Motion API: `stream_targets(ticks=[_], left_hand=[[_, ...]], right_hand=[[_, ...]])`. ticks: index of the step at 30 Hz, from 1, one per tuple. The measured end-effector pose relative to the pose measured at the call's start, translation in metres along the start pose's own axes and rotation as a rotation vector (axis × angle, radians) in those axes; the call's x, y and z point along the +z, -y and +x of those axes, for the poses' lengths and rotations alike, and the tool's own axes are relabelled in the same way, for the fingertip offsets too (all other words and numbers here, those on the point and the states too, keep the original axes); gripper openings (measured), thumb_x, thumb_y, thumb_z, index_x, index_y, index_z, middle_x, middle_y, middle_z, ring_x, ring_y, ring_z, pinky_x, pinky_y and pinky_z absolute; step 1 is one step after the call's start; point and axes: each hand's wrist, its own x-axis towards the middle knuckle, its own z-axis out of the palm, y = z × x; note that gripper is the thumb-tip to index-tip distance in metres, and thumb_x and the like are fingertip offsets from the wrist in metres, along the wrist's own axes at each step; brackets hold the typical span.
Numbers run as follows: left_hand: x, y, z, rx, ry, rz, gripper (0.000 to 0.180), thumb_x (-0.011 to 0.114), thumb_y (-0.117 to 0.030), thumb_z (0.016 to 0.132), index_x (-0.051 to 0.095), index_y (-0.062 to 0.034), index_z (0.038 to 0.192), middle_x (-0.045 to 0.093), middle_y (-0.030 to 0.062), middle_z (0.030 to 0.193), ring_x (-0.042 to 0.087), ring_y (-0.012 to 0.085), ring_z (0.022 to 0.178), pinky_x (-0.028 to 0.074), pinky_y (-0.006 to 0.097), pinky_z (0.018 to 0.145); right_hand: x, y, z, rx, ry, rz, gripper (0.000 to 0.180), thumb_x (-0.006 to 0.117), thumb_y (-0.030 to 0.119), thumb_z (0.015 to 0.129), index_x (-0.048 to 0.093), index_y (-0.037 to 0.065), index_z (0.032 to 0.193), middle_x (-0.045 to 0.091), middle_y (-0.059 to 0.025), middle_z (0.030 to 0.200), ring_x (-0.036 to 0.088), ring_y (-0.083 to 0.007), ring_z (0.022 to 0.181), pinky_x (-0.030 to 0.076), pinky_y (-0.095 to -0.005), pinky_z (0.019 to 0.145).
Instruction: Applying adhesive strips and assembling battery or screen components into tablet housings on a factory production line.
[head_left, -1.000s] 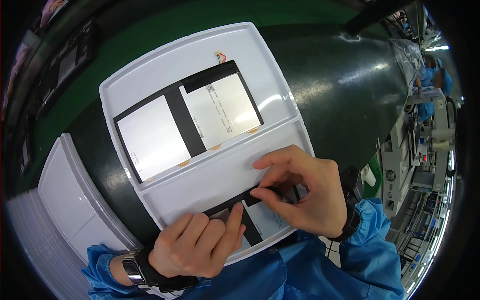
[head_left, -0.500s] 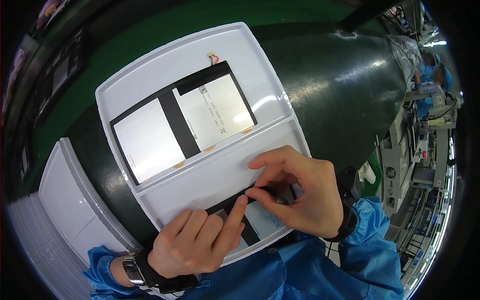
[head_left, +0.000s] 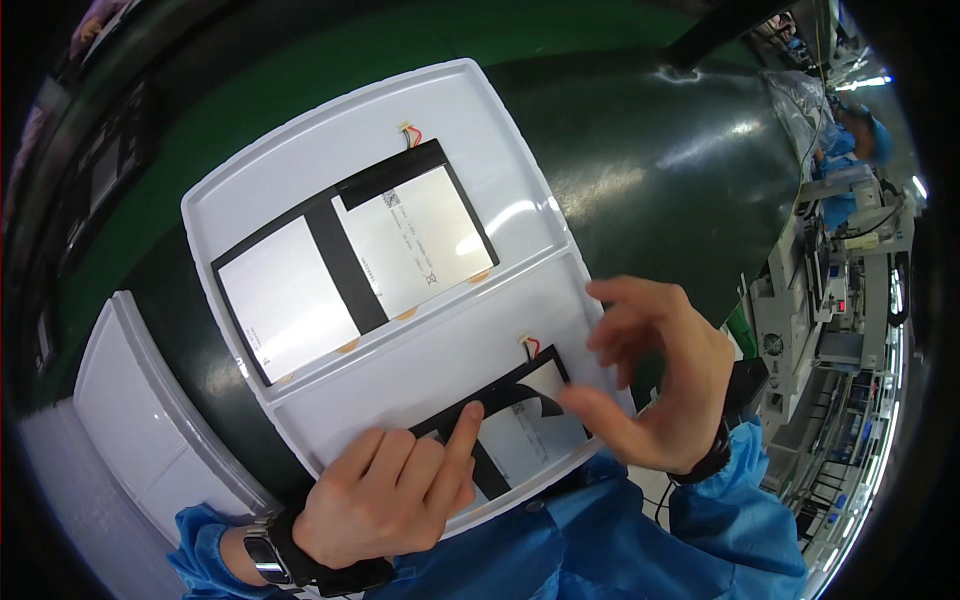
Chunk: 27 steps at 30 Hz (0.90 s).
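A small dark rectangular printed label (head_left: pixel 391 199) sits at the upper left corner of the right silver cell of the battery pack (head_left: pixel 352 262) in the white tray's (head_left: pixel 300 150) upper compartment, with fine dark print running down that cell's face.

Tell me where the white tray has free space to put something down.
Free: the tray floor between its upper rim and the upper battery pack; also the lower compartment's left part, above the left hand. Crowded: the lower right, where both hands work on the near battery pack.
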Motion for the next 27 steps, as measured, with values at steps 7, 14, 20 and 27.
stream_targets(ticks=[7,14,20,27], left_hand=[[0.002,0.001,-0.001,0.011,0.005,-0.036,0.04,0.067,-0.021,0.09,0.074,-0.0043,0.126,0.034,-0.0033,0.062,0.043,0.0095,0.055,0.042,0.023,0.055],[0.007,0.001,-0.003,-0.004,-0.007,-0.024,0.042,0.063,-0.016,0.087,0.075,-0.0066,0.126,0.03,-0.0033,0.059,0.038,0.0088,0.051,0.039,0.023,0.051],[0.001,-0.003,-0.002,-0.032,0.035,-0.088,0.045,0.067,-0.01,0.076,0.076,0.0008,0.119,0.037,0.0002,0.062,0.042,0.0149,0.051,0.04,0.03,0.049],[0.001,-0.003,-0.002,-0.033,0.032,-0.082,0.046,0.066,-0.009,0.075,0.076,0.0005,0.12,0.036,0.0001,0.061,0.042,0.015,0.051,0.04,0.03,0.049]], right_hand=[[0.013,-0.005,-0.009,-0.022,0.115,0.105,0.054,0.086,0.011,0.079,0.063,0.001,0.127,0.062,-0.0069,0.081,0.063,-0.0187,0.065,0.052,-0.0295,0.06],[0.02,-0.012,-0.006,0.096,0.116,0.177,0.048,0.079,-0.004,0.081,0.063,0.002,0.126,0.063,-0.0064,0.083,0.065,-0.018,0.066,0.053,-0.0294,0.061],[0.019,-0.009,-0.005,0.049,0.109,0.129,0.045,0.079,-0.004,0.081,0.062,0.0,0.123,0.064,-0.0097,0.085,0.066,-0.0208,0.07,0.054,-0.0324,0.062],[0.02,-0.009,-0.006,0.016,0.108,0.108,0.046,0.078,-0.006,0.079,0.063,-0.001,0.121,0.063,-0.0103,0.086,0.064,-0.0234,0.071,0.053,-0.0354,0.063]])
